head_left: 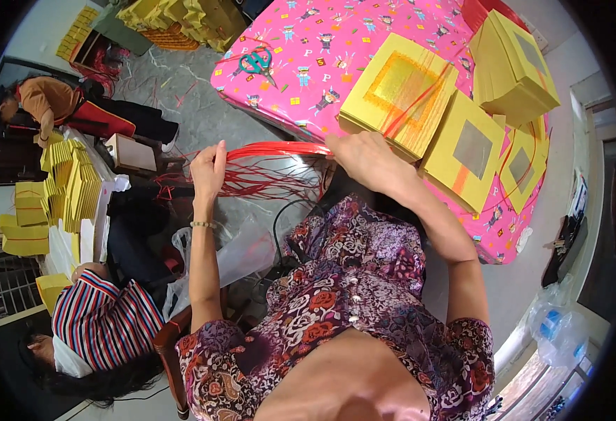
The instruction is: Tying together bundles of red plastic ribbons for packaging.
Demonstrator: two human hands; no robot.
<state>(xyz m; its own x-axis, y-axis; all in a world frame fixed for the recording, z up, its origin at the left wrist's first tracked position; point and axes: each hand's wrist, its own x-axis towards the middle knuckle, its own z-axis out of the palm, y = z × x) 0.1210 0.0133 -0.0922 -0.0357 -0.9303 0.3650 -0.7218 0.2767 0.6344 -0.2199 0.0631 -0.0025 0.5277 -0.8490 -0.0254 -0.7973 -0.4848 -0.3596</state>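
Bright, even daylight; sharp centre, fisheye-bent dark rim.

The right hand (367, 163) hides the near end of the red strings (273, 151) — its fingertips cannot be seen. Left of the left hand (208, 168), the strings' loose ends blur into a tangle. Beyond the right hand, the yellow paper stack (515, 67) is cut off by the dark rim.

short-sleeved floral blouse in purple, red and white; beaded bracelet (202, 224) on the left wrist.
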